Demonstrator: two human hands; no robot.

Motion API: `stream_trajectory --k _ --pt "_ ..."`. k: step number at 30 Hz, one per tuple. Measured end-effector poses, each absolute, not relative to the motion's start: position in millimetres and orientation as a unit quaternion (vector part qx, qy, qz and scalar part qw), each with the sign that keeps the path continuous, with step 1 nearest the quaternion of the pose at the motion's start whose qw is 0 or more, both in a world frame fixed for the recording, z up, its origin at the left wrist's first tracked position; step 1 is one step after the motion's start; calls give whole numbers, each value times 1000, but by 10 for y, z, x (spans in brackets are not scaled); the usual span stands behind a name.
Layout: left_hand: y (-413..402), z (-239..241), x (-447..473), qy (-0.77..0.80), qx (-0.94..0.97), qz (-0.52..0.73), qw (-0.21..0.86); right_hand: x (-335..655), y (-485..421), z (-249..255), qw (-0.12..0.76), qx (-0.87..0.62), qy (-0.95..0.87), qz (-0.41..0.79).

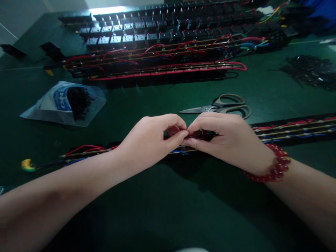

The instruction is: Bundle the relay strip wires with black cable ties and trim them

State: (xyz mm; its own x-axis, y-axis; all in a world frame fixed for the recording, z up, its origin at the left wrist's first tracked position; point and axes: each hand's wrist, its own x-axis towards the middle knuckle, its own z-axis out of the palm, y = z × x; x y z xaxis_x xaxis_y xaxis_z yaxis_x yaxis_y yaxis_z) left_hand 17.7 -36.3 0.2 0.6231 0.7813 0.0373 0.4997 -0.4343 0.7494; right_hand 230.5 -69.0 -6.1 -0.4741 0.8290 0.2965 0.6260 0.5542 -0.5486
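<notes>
A long black socket strip with red and blue wires and brass-coloured bars lies across the table in front of me. Over its middle, my left hand pinches with thumb and forefinger. My right hand, with a red bead bracelet at the wrist, pinches at the same spot, fingertips against those of the left. Whatever sits between the fingertips is too small and hidden to make out. Just beyond the right hand rest scissors, partly covered by it.
A clear plastic bag of black cable ties lies at the left. More wired strips and rows of black sockets fill the back. A loose pile of black ties is at the right, on the green table.
</notes>
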Motion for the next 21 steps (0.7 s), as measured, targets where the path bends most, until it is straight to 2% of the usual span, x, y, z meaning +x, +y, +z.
stream_trajectory --k 7,17,21 --pt "-364 0 173 395 827 191 352 2315 -696 -60 275 -427 -840 189" --pt "-379 12 181 420 809 198 361 2332 -704 -78 337 -394 -837 177" --pt "-378 9 183 410 814 203 358 2329 -708 -70 322 -401 -840 176"
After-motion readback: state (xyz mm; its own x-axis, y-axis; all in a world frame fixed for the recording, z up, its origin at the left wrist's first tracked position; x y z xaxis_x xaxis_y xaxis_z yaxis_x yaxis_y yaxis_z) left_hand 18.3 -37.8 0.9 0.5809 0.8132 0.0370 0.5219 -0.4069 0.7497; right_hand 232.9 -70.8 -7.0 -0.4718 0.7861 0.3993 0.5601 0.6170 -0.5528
